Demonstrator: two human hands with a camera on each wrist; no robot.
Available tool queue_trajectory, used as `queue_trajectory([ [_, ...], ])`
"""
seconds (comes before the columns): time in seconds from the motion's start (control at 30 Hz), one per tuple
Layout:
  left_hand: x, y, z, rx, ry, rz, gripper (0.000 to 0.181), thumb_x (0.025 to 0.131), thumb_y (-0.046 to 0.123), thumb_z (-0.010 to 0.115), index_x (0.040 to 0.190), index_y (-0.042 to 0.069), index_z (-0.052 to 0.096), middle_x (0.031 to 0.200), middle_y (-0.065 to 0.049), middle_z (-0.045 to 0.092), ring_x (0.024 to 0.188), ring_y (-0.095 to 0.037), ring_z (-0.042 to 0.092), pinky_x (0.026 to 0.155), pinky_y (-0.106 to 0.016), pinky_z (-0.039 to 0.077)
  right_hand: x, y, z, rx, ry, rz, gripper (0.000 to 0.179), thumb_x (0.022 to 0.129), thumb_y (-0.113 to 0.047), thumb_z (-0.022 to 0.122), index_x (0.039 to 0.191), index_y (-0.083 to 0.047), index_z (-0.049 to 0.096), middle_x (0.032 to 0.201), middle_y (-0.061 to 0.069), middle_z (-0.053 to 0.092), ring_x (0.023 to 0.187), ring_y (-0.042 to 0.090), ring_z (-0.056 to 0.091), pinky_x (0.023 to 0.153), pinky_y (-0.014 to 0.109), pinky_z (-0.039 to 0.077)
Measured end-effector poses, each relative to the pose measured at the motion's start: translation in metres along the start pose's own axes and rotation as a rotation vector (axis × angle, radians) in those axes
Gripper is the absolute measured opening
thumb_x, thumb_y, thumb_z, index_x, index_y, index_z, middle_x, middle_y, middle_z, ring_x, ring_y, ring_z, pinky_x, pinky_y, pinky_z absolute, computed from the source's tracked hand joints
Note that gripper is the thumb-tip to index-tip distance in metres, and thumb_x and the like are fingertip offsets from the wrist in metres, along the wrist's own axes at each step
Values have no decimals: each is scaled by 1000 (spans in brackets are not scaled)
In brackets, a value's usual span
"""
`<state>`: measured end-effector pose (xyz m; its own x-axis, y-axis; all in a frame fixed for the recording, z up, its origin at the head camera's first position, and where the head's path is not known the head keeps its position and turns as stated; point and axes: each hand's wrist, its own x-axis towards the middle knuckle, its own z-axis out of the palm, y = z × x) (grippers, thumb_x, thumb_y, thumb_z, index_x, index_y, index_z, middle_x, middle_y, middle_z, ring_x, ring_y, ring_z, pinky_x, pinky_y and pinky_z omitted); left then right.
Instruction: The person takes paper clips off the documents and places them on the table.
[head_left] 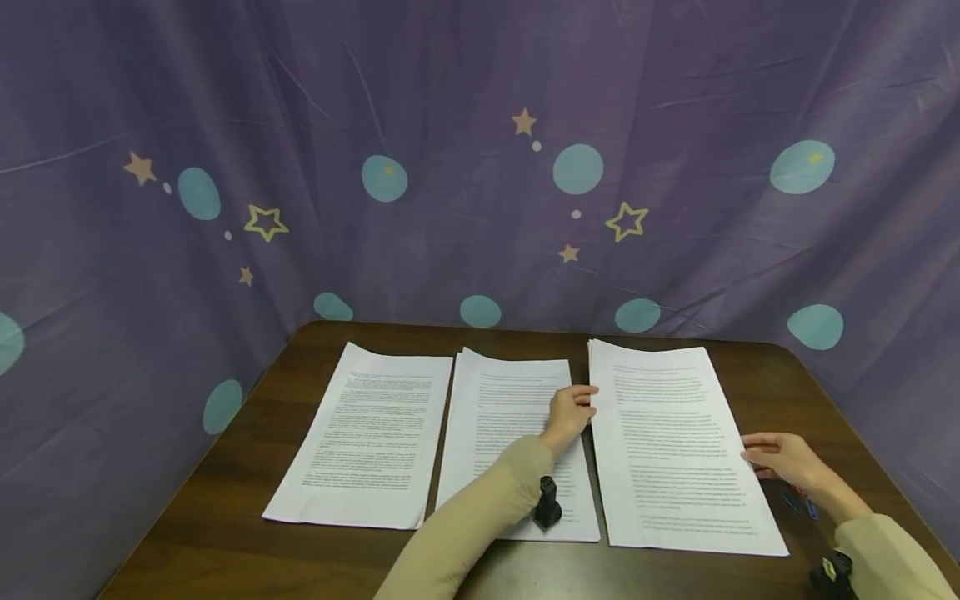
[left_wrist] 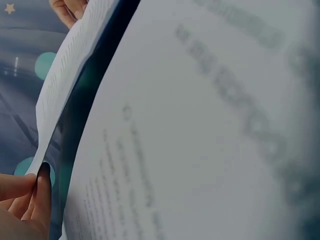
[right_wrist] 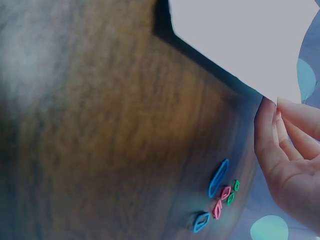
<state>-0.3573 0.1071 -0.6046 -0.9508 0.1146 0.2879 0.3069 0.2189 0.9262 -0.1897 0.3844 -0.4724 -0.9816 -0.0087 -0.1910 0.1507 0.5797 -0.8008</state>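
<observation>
The right-hand stack of printed paper [head_left: 678,454] is held by both hands at its long sides. My left hand [head_left: 567,415] pinches its left edge, thumb on top and fingers beneath, as the left wrist view shows. On the opposite edge, my right hand [head_left: 789,460] pinches the sheets between thumb and fingers. In the right wrist view, the paper's edge [right_wrist: 235,45] is raised above the table, with a shadow under it. Beneath my left forearm lies the middle stack of printed paper [head_left: 517,392], partly hidden by the sleeve.
Another stack of printed paper [head_left: 367,442] lies at the left of the brown wooden table [head_left: 217,517]. Several coloured paper clips, including a long blue paper clip [right_wrist: 218,178], lie near my right hand. A purple patterned curtain [head_left: 450,100] hangs behind the table.
</observation>
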Motion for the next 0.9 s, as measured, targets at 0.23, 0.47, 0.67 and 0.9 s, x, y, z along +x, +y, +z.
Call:
queue_trajectory([
  [0.23, -6, 29, -11, 43, -39, -42, 33, 65, -6, 70, 92, 12, 70, 77, -1, 68, 65, -7, 61, 47, -21, 48, 3, 4, -1, -2, -3, 2, 45, 83, -5, 56, 112, 25, 41, 88, 21, 63, 73, 22, 61, 62, 32, 52],
  [0.47, -21, 70, -23, 32, -23, -46, 32, 64, -7, 70, 90, 12, 70, 76, 0, 68, 64, -7, 61, 49, -20, 49, 4, 9, 1, -22, -1, -13, 42, 82, -3, 56, 110, 26, 42, 88, 23, 62, 74, 24, 61, 60, 32, 51],
  [0.67, 19, -39, 20, 80, 18, -26, 41, 59, -6, 73, 91, 19, 69, 73, 5, 67, 61, -4, 60, 47, -19, 48, 4, 10, 0, -21, -7, -11, 42, 83, -3, 56, 109, 27, 41, 88, 25, 62, 74, 24, 61, 60, 32, 52],
  [0.9, 5, -6, 6, 222, 55, 33, 40, 57, -4, 72, 90, 18, 69, 74, 6, 66, 69, -4, 59, 58, -17, 47, -3, 4, 0, -63, 47, -98, 35, 80, 1, 56, 104, 25, 47, 84, 25, 62, 65, 19, 60, 56, 30, 52],
])
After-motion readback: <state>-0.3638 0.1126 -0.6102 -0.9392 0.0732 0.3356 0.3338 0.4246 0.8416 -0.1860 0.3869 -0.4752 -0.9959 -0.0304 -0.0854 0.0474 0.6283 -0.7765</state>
